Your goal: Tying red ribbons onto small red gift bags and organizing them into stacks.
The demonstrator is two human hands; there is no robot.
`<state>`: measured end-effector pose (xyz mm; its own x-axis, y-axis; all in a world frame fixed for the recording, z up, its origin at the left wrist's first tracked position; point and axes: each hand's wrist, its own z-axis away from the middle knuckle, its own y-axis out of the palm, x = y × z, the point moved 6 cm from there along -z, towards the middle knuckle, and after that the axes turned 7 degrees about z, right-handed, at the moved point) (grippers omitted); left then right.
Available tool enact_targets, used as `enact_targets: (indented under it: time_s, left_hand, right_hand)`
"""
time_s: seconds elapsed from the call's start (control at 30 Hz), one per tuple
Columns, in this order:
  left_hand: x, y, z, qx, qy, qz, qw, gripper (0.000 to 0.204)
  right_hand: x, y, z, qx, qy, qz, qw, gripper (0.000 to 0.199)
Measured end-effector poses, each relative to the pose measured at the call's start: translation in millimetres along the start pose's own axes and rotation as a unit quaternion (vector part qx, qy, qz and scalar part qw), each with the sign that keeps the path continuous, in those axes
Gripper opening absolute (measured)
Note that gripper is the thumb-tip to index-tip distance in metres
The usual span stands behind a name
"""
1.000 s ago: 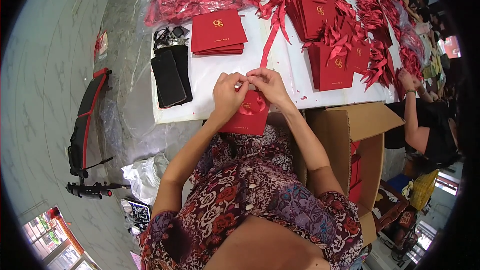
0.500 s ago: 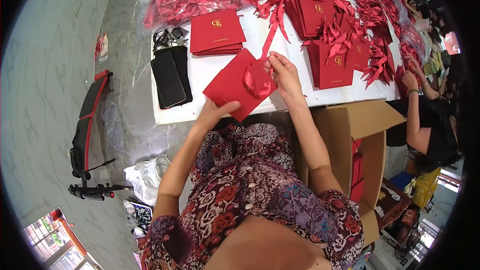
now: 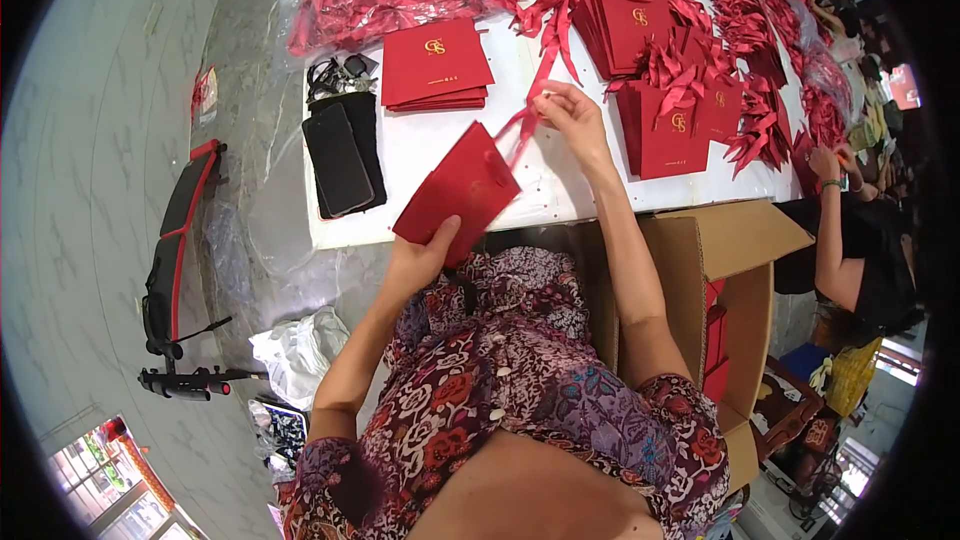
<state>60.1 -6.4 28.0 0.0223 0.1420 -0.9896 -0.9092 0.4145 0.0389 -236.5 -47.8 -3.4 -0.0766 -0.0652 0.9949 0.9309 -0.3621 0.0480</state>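
My left hand (image 3: pixel 420 258) grips a small red paper gift bag (image 3: pixel 458 192) by its lower corner, thumb on the front. The bag is tilted over the table's near edge. Above and right of it, my right hand (image 3: pixel 572 122) pinches a red ribbon (image 3: pixel 520 130) that runs to the bag's top. Close by on the left lies a stack of flat red bags (image 3: pixel 437 62) with gold print. To the right stand more red bags (image 3: pixel 672 135) with ribbons tied at their tops.
A black phone (image 3: pixel 338 158) rests on a dark cloth at the table's left corner, below some keys (image 3: pixel 345 75). A clear plastic sack of ribbons (image 3: pixel 385 0) sits at the far left. An open cardboard box (image 3: pixel 690 250) stands at right; another person's arm (image 3: pixel 828 230) is beyond it.
My left hand has drawn the bag down and left and turned it. The right hand has stayed nearly in place, and the ribbon between them now stretches longer.
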Motion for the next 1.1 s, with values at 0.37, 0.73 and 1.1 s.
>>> enact_targets:
  time_s: [0.37, 0.73, 1.1]
  left_hand:
    - [-2, 45, -7, 0.057, 0.216, -0.513, 0.829, 0.078]
    - [-1, 51, -67, 0.030, 0.250, -0.471, 0.846, 0.062]
    - [-9, 58, -75, 0.028, 0.270, -0.455, 0.848, 0.049]
  right_hand:
    - [16, 27, 36, 0.068, -0.302, 0.495, 0.812, 0.014]
    - [56, 12, 78, 0.051, -0.142, 0.287, 0.946, 0.008]
    - [18, 55, 76, 0.026, -0.196, 0.481, 0.854, 0.012]
